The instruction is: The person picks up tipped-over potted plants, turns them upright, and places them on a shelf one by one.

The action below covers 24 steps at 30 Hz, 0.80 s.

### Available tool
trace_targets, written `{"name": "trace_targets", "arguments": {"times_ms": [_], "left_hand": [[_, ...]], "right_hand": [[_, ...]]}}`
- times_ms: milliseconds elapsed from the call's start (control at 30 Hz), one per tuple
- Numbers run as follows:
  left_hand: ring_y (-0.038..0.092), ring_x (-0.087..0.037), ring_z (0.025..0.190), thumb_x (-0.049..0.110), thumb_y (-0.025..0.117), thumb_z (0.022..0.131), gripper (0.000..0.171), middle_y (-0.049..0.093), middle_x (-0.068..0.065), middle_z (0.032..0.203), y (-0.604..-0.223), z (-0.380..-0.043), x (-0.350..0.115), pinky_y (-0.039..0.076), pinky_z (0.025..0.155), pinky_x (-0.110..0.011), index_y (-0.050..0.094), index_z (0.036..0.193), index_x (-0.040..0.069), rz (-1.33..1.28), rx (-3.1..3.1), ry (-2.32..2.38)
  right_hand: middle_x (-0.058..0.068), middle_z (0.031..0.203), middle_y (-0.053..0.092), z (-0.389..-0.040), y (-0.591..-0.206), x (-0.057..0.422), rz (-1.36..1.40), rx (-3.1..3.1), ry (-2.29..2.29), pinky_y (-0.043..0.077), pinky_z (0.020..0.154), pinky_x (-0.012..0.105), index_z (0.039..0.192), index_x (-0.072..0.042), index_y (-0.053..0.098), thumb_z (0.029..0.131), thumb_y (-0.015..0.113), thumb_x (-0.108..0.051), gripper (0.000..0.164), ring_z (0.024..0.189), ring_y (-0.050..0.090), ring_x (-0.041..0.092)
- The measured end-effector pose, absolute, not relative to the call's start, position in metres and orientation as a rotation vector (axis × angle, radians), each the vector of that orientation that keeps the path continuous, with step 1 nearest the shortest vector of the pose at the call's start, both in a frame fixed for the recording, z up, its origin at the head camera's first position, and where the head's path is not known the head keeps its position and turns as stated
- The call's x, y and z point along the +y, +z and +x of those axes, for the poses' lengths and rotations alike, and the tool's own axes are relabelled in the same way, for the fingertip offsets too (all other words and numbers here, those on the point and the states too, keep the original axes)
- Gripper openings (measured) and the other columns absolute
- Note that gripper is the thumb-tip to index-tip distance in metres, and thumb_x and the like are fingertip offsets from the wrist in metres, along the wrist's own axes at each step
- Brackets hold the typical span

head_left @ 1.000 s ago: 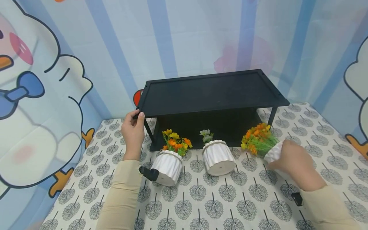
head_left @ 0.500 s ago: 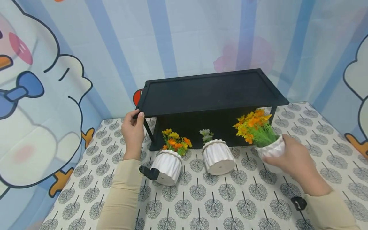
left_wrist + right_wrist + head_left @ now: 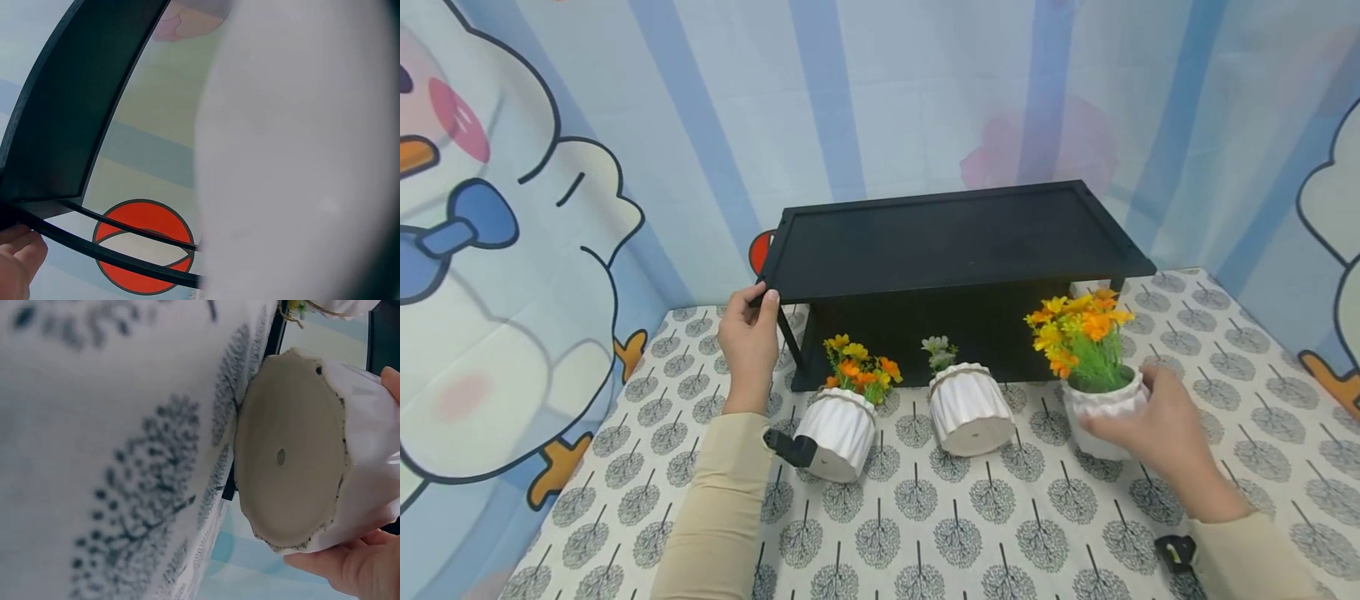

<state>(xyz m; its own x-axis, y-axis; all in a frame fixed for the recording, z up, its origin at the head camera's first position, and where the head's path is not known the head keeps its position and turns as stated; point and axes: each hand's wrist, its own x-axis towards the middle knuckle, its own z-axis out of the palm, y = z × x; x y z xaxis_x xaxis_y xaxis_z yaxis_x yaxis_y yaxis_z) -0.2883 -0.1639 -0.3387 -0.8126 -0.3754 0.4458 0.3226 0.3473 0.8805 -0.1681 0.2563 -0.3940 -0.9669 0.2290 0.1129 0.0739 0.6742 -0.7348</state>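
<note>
My left hand (image 3: pixel 749 342) holds the front left corner of a black two-tier shelf (image 3: pixel 955 242), thumb at the edge. In the left wrist view, its fingertips touch the shelf (image 3: pixel 69 100) beside a leg. On the right, my right hand (image 3: pixel 1165 429) grips a white ribbed flower pot (image 3: pixel 1093 408) with orange and yellow artificial flowers (image 3: pixel 1082 329), nearly upright. The right wrist view shows the underside of this pot (image 3: pixel 287 444), with a small central hole, raised off the cloth. Two more potted flowers lie tipped on the table: one orange and yellow (image 3: pixel 841 429), one pale (image 3: pixel 970 408).
A cloth with a tree print (image 3: pixel 880 533) covers the table. Behind the shelf hangs a blue and white striped curtain (image 3: pixel 895 100) with cartoon birds. The shelf's lower board (image 3: pixel 910 333) is dark and partly hidden under its top.
My right hand has turned the held flower pot from tilted to nearly upright, moving it slightly left. My left hand stays at the shelf corner, and the two tipped pots have not moved.
</note>
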Motion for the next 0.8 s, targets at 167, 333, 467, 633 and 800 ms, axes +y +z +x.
{"name": "trace_targets", "arguments": {"times_ms": [167,333,467,633,800], "left_hand": [[0.058,-0.022,0.11,0.022,0.057,0.093,0.031,0.059,-0.013,0.123,-0.338,-0.288,-0.163,0.048,0.092,-0.034,0.06,0.12,0.006,0.044,-2.017,-1.511],[0.058,-0.022,0.109,0.022,0.057,0.093,0.031,0.059,-0.013,0.123,-0.339,-0.288,-0.164,0.048,0.092,-0.034,0.059,0.12,0.006,0.036,-2.016,-1.517],[0.058,-0.021,0.111,0.023,0.056,0.094,0.032,0.059,-0.013,0.124,-0.339,-0.288,-0.163,0.048,0.093,-0.034,0.059,0.12,0.006,0.029,-2.018,-1.514],[0.057,-0.022,0.112,0.022,0.056,0.094,0.032,0.058,-0.013,0.125,-0.338,-0.288,-0.162,0.047,0.094,-0.034,0.059,0.121,0.005,0.026,-2.016,-1.515],[0.056,-0.021,0.113,0.023,0.056,0.094,0.032,0.057,-0.013,0.125,-0.339,-0.289,-0.163,0.047,0.094,-0.034,0.058,0.121,0.006,0.04,-2.021,-1.504]], "right_hand": [[0.031,0.115,0.045,-0.167,-0.397,0.255,-0.235,-2.68,1.145,0.053,0.069,0.046,0.131,0.016,0.029,0.059,0.086,-0.044,0.11,0.093,0.05,0.039],[0.03,0.112,0.046,-0.166,-0.399,0.256,-0.227,-2.669,1.17,0.053,0.067,0.041,0.13,0.016,0.03,0.058,0.086,-0.043,0.108,0.091,0.05,0.037],[0.029,0.111,0.047,-0.164,-0.399,0.258,-0.243,-2.678,1.186,0.053,0.063,0.036,0.13,0.014,0.03,0.059,0.085,-0.044,0.107,0.089,0.051,0.036],[0.033,0.115,0.045,-0.16,-0.397,0.259,-0.344,-2.753,1.187,0.053,0.058,0.035,0.135,0.014,0.023,0.06,0.082,-0.052,0.116,0.09,0.052,0.039],[0.039,0.116,0.043,-0.156,-0.396,0.261,-0.391,-2.83,1.106,0.054,0.058,0.041,0.135,0.019,0.018,0.059,0.08,-0.058,0.124,0.09,0.052,0.044]]}}
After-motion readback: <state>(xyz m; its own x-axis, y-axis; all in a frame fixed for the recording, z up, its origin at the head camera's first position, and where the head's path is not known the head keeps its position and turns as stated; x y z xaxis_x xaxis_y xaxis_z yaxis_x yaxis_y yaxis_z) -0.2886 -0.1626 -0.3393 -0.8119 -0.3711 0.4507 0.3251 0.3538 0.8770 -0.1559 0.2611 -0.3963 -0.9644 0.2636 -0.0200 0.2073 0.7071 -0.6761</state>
